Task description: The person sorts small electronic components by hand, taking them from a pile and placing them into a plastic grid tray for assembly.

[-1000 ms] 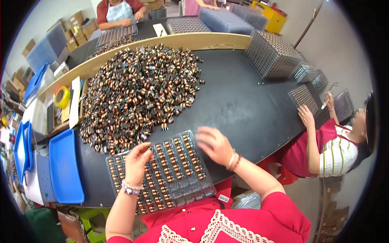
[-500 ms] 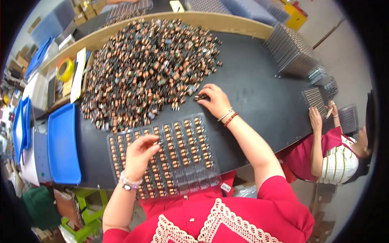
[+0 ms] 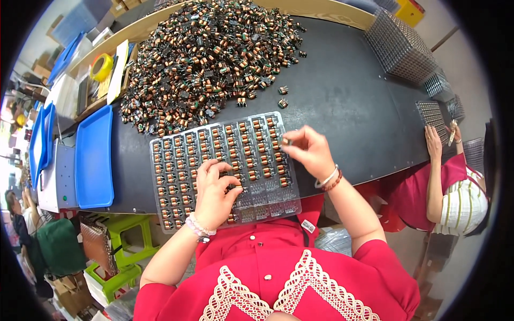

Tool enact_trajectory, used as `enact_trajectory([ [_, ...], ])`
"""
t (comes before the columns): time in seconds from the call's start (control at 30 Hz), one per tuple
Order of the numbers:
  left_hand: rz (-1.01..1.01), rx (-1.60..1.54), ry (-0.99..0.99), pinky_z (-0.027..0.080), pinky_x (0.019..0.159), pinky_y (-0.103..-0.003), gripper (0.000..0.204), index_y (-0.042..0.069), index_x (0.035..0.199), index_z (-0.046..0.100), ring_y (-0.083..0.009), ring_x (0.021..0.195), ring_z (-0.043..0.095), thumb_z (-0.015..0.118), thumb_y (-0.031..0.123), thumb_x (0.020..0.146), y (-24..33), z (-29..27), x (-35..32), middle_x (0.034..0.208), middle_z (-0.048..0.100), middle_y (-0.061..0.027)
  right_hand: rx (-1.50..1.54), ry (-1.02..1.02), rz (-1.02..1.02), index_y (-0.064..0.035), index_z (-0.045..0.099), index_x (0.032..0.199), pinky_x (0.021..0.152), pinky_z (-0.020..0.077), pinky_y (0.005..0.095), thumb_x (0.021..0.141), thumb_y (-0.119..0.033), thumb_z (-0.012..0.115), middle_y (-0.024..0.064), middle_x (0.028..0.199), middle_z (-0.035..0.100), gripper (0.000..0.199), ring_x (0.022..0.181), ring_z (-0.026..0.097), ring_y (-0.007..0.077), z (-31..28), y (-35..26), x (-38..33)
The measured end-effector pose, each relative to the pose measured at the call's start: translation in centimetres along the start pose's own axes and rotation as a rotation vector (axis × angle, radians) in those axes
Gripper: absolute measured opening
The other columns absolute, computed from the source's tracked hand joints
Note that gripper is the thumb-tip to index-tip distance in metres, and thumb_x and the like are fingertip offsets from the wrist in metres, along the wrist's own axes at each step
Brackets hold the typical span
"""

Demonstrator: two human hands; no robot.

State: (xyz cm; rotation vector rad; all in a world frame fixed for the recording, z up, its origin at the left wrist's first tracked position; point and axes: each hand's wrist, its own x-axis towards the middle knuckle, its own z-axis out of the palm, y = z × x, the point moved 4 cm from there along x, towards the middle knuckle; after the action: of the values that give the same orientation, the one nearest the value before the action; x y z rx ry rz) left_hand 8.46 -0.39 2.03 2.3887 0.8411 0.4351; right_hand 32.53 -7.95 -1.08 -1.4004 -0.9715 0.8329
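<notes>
One black table (image 3: 342,96), wooden strip (image 3: 316,9) along the back. One heap of small copper-and-black wound coils (image 3: 209,59), too many to count. One tall stack of clear plastic trays (image 3: 396,48) at far right, layers not countable. One clear plastic pocket tray (image 3: 262,197) in front of the heap, mostly filled with coils, unfilled pockets at lower right. One flat blue plastic tray (image 3: 95,160) at left. Two hands, one coil each: left hand (image 3: 214,195), thumb and index fingers nearly together on a coil low over mid-tray; right hand (image 3: 311,152), fingers pinched on a coil (image 3: 286,142) at the tray's right edge. Two loose coils (image 3: 283,90) between heap and right hand.

Vs half a second ago: right hand was beside the heap, now at the pocket tray. Left hand sits further right across it. Loose pair shows about where the right fingers were.

Edges: wide black surface from heap to stack; pocket tray overhangs near table edge; heap-to-tray gap narrow.
</notes>
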Motion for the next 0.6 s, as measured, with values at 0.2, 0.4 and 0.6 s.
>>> enact_trajectory([
  [0.2,0.019,0.145,-0.011,0.033,0.102,-0.048,0.007,0.007,0.072,0.07,-0.0354,0.124,0.04,0.076,0.01,0.068,1.1,0.3,0.2,0.115,0.056,-0.0081,-0.063,-0.038,0.087,0.0002,0.063,0.095,0.063,0.0508,0.0201,0.084,-0.005,0.071,0.0023,0.086,0.069,0.015,0.073,0.063,0.0052,2.3,-0.2,-3.3],
  [0.4,0.057,0.232,0.019,0.035,0.101,-0.05,0.008,0.007,0.068,0.069,-0.0347,0.124,0.042,0.076,0.012,0.066,0.9,-0.3,0.6,0.114,0.057,-0.0091,-0.242,0.031,-0.184,0.0033,0.063,0.091,0.057,0.0515,0.0232,0.083,-0.007,0.072,0.0097,0.094,0.069,0.016,0.064,0.063,0.0094,3.2,-2.0,-2.8],
  [0.6,0.218,0.149,0.204,0.038,0.098,-0.048,0.009,0.008,0.084,0.068,-0.0334,0.113,0.049,0.071,0.01,0.076,-1.1,-1.8,2.6,0.105,0.059,-0.0086,-0.265,-0.053,-0.198,0.0028,0.063,0.09,0.052,0.0501,0.0217,0.081,-0.003,0.073,0.011,0.1,0.07,0.015,0.061,0.062,0.0072,3.6,-1.4,-2.8],
])
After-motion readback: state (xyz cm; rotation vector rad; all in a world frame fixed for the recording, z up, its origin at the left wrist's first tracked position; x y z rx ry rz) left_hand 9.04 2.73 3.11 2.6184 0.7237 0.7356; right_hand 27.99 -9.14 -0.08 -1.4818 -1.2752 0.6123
